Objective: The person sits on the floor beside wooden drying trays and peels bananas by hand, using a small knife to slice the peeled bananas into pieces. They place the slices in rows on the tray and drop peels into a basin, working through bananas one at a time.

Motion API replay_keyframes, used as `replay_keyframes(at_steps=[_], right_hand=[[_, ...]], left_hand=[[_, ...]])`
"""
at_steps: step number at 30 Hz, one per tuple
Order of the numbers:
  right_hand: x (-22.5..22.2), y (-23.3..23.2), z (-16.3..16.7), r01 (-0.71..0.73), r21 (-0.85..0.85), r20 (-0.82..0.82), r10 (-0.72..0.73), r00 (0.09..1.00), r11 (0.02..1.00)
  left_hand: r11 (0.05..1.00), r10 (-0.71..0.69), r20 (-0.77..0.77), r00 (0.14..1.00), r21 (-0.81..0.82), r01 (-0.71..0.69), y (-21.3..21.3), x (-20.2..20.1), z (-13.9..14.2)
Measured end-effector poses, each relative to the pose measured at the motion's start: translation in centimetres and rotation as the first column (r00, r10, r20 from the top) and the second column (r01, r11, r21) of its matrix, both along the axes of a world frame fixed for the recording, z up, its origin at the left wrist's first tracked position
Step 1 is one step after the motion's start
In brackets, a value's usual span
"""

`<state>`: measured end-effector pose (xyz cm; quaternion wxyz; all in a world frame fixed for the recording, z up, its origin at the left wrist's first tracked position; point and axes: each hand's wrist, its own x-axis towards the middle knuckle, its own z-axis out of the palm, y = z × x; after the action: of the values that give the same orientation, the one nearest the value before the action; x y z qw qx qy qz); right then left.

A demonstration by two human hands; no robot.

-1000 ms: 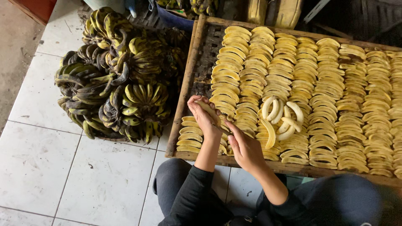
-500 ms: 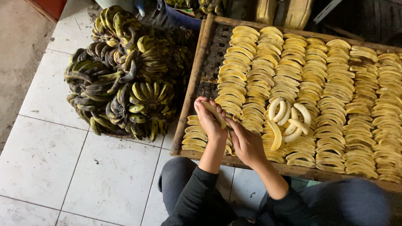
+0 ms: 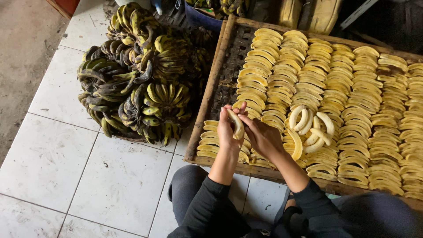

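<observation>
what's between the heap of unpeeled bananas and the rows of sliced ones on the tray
In the head view, the wooden tray's left rail and a bare strip of its slatted bed lie between the unpeeled banana heap and the slice rows.

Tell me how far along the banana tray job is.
Done: most of the wooden tray holds rows of flattened banana slices. In hand: the left hand and right hand hold one peeled banana. Left: loose peeled bananas on the rows, a bare tray corner, and unpeeled bunches on the floor.
</observation>
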<state>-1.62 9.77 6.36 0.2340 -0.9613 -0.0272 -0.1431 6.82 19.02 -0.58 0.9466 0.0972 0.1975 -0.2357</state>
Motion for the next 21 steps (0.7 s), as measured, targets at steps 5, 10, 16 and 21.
replay_keyframes(at_steps=[5, 10, 16, 21], right_hand=[[0.7, -0.6, 0.2, -0.040, -0.003, 0.031, 0.040, 0.999, 0.999], [0.8, -1.1, -0.1, -0.051, 0.002, 0.040, 0.051, 0.998, 0.999], [1.2, -1.8, -1.5, -0.014, -0.041, -0.053, 0.012, 0.999, 0.999], [2.0, -2.2, -1.7, 0.006, -0.084, -0.051, -0.010, 0.999, 0.996]], left_hand=[[0.978, -0.126, 0.020, 0.992, -0.164, 0.127, 0.0, 0.0, -1.5], [0.979, -0.167, -0.005, 0.986, -0.117, 0.166, -0.3, 0.1, -3.1], [0.978, -0.195, -0.097, 0.976, -0.091, 0.186, -1.0, 0.1, -5.0], [0.975, -0.212, -0.001, 0.977, -0.073, 0.211, -0.9, 0.1, -4.6]])
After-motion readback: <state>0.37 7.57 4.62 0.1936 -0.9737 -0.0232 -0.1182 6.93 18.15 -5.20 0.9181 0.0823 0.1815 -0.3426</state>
